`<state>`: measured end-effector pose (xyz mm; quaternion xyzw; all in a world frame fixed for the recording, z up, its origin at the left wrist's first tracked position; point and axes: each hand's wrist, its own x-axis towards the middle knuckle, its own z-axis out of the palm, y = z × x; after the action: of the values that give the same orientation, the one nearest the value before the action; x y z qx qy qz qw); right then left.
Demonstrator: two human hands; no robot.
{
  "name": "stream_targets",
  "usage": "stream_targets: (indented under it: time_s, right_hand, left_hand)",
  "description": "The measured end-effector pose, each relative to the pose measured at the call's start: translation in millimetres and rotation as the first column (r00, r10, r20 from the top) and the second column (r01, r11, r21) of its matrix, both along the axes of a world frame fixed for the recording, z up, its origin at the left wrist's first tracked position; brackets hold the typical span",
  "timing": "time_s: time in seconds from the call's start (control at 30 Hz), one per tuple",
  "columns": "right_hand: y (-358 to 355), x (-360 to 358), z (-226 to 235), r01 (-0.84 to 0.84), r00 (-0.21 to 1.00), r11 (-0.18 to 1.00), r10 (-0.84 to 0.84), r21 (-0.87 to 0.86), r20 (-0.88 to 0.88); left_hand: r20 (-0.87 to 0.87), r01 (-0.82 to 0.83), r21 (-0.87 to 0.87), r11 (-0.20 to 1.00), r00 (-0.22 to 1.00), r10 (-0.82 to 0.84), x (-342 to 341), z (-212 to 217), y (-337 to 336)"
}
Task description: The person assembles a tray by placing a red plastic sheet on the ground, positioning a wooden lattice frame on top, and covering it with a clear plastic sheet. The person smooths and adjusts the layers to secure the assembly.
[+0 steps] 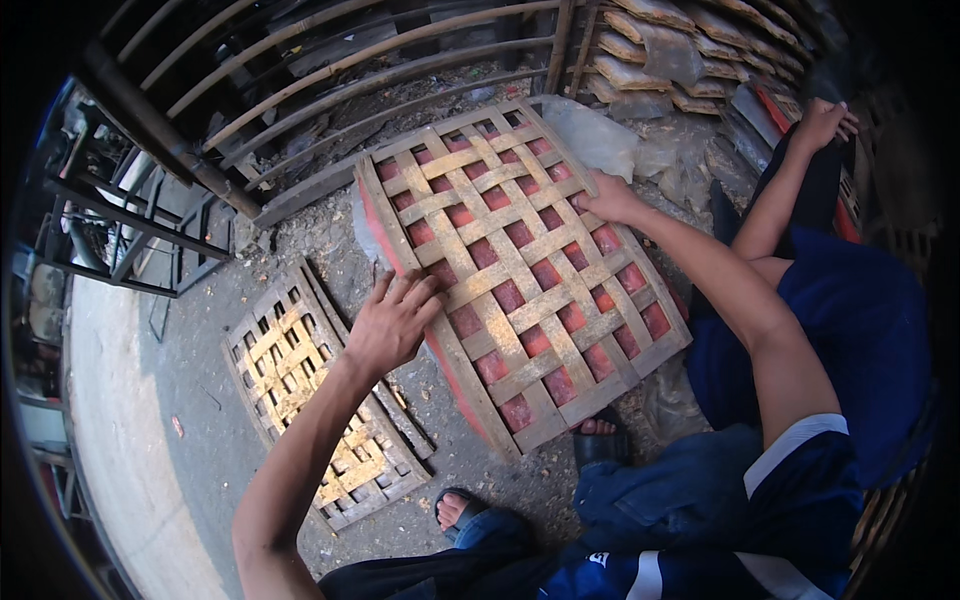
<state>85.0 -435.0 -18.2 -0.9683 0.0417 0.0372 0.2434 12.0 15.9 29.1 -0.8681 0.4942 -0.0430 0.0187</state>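
Note:
In front of me is a large woven wooden lattice panel point(520, 235) with a flat slat frame. Red material point(463, 320) shows through its square gaps and along its left edge. My left hand point(392, 318) is closed at the panel's left edge, fingers bent over the frame. At the upper right edge, my right hand point(612, 200) grips the frame, its thumb on top and the other fingers partly hidden. What lies beneath the panel is mostly covered.
More lattice panels point(345, 500) lie on the ground at left. A slatted fence point(400, 60) runs behind, near a dark metal frame point(130, 240). Filled bags point(650, 75) are stacked at far right. Another person's hand point(825, 122) is at right; plastic sheeting point(590, 135) lies behind the panel.

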Motion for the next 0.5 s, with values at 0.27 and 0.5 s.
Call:
stream_targets:
  time_s: [0.27,0.5]
  right_hand:
    - [11,-4,7,-0.008,1.0,0.999,0.009,-0.034,0.008]
    - [20,-8,22,-0.063,0.989,0.989,0.08,-0.132,0.125]
  left_hand:
    - [0.061,0.009,0.063,0.998,0.998,-0.013,10,6,-8]
    - [-0.031,-0.017,-0.052,0.998,0.999,0.016,6,1,-7]
